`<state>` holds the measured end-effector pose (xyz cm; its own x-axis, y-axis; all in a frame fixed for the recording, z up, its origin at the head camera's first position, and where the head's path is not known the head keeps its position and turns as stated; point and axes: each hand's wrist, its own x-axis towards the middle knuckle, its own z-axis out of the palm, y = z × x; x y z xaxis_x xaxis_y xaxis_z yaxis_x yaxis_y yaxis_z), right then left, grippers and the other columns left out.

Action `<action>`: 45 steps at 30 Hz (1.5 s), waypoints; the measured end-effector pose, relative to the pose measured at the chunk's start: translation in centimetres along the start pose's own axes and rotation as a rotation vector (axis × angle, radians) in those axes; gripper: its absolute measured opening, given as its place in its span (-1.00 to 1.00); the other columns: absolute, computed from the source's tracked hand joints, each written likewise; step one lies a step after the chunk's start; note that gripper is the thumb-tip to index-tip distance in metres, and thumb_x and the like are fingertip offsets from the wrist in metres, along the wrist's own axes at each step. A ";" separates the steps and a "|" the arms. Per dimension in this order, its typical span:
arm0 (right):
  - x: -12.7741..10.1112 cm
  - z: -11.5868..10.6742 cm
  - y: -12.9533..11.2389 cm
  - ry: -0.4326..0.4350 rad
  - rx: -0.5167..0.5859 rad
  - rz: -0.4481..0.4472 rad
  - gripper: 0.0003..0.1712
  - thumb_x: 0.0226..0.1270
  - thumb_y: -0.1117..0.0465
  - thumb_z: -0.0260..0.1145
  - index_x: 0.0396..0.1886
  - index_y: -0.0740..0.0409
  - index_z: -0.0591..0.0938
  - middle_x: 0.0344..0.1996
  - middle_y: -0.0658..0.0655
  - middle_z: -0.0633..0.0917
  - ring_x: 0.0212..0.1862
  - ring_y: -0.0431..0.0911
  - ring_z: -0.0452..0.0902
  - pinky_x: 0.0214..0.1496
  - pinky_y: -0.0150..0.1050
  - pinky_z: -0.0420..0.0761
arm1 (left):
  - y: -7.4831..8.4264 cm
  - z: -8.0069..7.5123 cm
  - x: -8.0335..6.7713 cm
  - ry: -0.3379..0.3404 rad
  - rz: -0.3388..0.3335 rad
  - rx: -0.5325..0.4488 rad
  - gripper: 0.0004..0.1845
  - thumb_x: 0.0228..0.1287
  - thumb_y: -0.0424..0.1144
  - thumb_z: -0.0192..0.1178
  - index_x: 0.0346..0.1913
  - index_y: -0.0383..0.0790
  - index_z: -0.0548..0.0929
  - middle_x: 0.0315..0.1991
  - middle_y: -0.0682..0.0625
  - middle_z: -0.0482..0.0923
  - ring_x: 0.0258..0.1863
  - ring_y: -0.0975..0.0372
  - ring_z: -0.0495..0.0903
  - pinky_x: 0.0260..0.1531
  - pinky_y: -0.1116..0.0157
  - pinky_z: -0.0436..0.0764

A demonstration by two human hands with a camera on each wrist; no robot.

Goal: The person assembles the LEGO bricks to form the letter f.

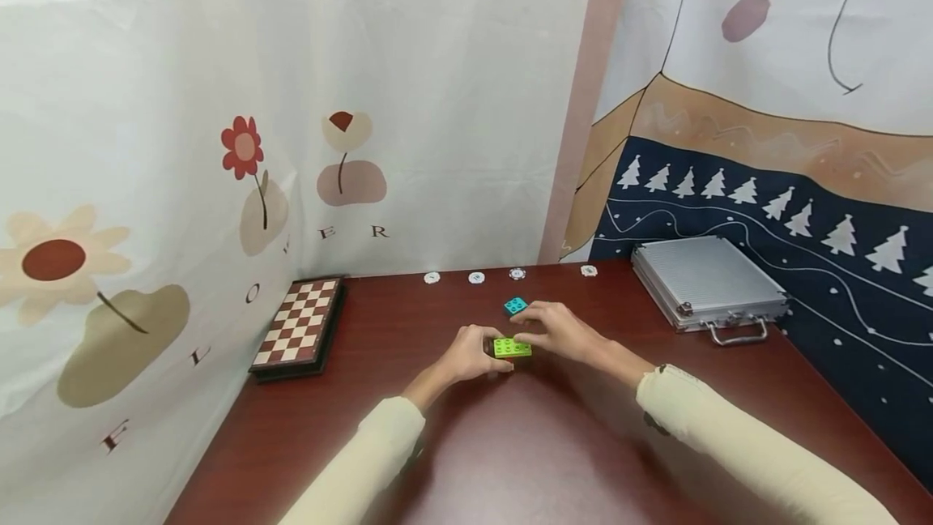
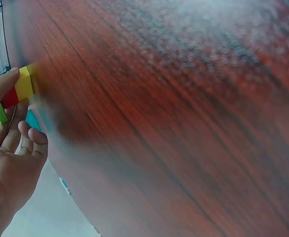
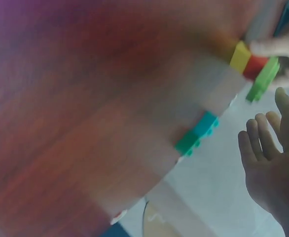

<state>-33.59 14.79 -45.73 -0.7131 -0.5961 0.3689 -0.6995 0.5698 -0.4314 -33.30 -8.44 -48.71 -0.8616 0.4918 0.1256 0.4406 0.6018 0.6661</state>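
Note:
My left hand [image 1: 470, 353] grips a small stack of toy building blocks between thumb and fingers. A yellow block [image 2: 24, 84] forms the bottom, a red block [image 2: 10, 98] the middle, and a long lime green block [image 1: 513, 347] with studs lies across the top. Over the stack's right side in the head view reaches my right hand [image 1: 561, 332]; in the right wrist view its fingers are relaxed and apart from the stack. Just behind stands a teal block [image 1: 515, 305] beside a green block [image 3: 187, 142], which my right hand hides in the head view.
Several poker chips [image 1: 476, 278] lie in a row along the table's back edge. A checkered chessboard box [image 1: 301, 322] sits at the left, and a silver case [image 1: 710, 278] with a handle at the back right. Printed curtains [image 1: 452, 104] close off the back and sides.

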 end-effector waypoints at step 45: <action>0.9 -0.6 7.1 -0.107 -0.020 0.119 -0.56 0.37 0.44 0.40 0.23 0.35 0.65 0.12 0.27 0.73 0.16 0.11 0.63 0.23 0.11 0.58 | 0.8 -0.5 -0.3 0.012 0.018 0.008 -0.51 0.07 -0.08 0.63 0.06 -0.13 0.75 -0.39 0.09 0.67 -0.39 0.26 0.58 -0.30 0.33 0.55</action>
<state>-39.18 18.62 -48.01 -0.7825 -0.5803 0.2256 -0.6120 0.6505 -0.4497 -32.82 -8.42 -47.91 -0.8566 0.4949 0.1458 0.4576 0.5981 0.6579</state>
